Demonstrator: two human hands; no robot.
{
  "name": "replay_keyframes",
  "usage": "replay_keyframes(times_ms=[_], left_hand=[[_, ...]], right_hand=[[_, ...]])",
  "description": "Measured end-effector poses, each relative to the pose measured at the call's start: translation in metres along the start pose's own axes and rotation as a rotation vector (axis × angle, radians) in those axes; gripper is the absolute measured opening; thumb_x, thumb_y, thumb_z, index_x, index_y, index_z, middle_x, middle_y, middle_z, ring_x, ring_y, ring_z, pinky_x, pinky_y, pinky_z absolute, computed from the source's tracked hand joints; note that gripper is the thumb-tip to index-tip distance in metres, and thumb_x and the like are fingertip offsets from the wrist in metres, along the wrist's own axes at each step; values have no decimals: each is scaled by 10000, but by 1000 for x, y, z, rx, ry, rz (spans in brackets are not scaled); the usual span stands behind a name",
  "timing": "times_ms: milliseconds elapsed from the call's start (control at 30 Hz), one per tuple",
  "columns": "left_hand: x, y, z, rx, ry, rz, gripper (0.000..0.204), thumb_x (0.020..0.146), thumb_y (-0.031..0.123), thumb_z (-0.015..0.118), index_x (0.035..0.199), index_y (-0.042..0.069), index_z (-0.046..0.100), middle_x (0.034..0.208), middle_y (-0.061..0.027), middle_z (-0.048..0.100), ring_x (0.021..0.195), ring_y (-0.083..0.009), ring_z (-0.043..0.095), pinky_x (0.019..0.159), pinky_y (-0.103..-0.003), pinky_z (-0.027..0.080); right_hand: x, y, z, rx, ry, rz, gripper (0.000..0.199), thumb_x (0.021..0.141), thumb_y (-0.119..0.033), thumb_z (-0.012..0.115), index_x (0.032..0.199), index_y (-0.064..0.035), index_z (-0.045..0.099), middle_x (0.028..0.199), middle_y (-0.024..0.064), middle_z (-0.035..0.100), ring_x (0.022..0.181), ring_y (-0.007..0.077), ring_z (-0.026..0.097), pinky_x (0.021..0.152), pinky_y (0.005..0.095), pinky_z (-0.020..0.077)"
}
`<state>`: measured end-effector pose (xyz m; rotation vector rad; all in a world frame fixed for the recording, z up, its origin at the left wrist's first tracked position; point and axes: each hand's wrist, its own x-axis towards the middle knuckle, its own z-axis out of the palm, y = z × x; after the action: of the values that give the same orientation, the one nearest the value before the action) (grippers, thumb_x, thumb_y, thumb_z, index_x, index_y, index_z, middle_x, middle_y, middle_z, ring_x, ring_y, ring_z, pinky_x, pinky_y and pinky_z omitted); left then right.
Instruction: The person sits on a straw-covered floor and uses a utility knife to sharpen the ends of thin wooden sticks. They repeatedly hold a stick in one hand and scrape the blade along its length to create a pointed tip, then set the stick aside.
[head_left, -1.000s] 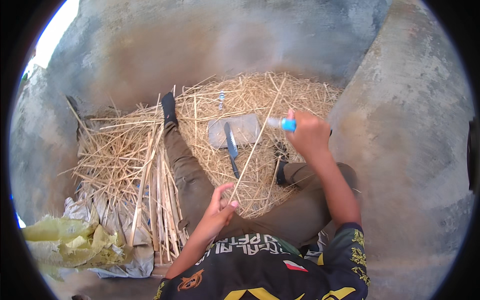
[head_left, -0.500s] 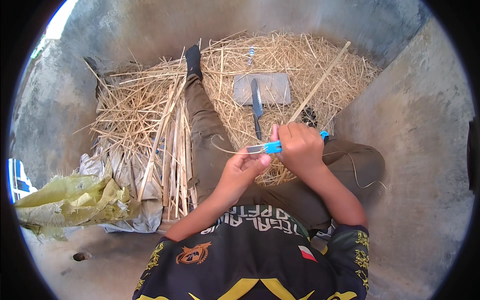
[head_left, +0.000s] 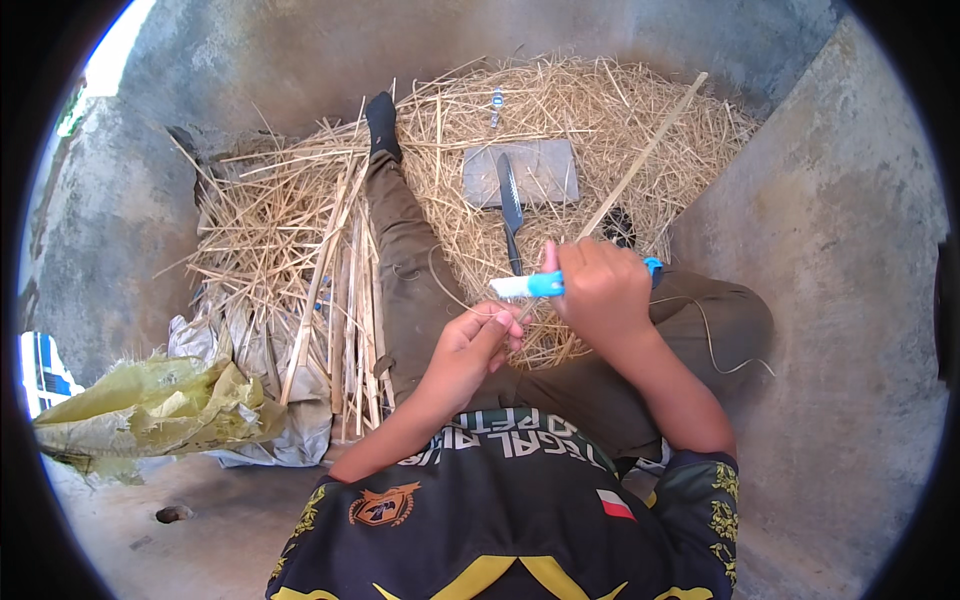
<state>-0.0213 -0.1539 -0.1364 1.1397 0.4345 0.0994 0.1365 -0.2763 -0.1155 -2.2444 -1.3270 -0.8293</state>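
Raised since the earlier frame, the blue-handled cutter had its blade just beyond the left hand, no longer at its fingertips. Well left of that hand lay a crumpled yellow sack, its contents hidden; nearer were loose sticks. The left hand pinched the pale split strip, a thin curl trailing leftward. Ahead of both hands, a black knife rested partly on a grey slab. The right hand gripped the cutter; the strip's long axis slanted from the left hand past the right, away rightward.
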Motion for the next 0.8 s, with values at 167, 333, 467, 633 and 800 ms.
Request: replay_keyframes(times_ms=[167, 333, 467, 633, 800], left_hand=[[0, -8, -13, -3, 47, -51, 208, 1065, 197, 512, 1016, 40, 640, 1015, -57, 669, 746, -63, 561, 575, -192, 411], [10, -8, -36, -44, 192, -69, 230, 1046, 246, 546, 1077, 42, 647, 1052, -57, 684, 779, -83, 586, 571, -209, 412], [11, -10, -51, -70, 199, -121, 264, 1049, 268, 515, 1122, 45, 635, 1070, -68, 684, 820, -111, 601, 571, -243, 417], [7, -15, -54, -110, 159, -169, 256, 1052, 235, 487, 1124, 28, 620, 1070, -79, 679, 818, -118, 603, 572, -241, 422], [7, -15, -55, -137, 140, -160, 258, 1053, 218, 473, 1122, 12, 613, 1060, -86, 676, 817, -123, 604, 578, -242, 431]], right_hand=[[4, 16, -13, 319, -218, 294, 167, 872, -114, 667, 895, -56, 513, 651, 73, 521, 555, 248, 559, 538, 385, 435], [-1, 35, -13, 875, -554, 510, 222, 911, -46, 595, 1062, -27, 434, 844, 65, 530, 742, 124, 559, 660, 312, 461], [-6, 40, 4, 1192, -508, 535, 227, 962, -78, 560, 1160, -7, 474, 977, 88, 564, 827, 128, 583, 726, 291, 491], [8, 41, -5, 1495, -608, 768, 299, 1027, -102, 536, 1311, -11, 507, 1019, 74, 638, 826, 80, 603, 663, 223, 496], [13, 42, -13, 1550, -723, 763, 345, 1030, -86, 539, 1365, -7, 521, 1090, 107, 681, 752, 72, 608, 595, 211, 476]])
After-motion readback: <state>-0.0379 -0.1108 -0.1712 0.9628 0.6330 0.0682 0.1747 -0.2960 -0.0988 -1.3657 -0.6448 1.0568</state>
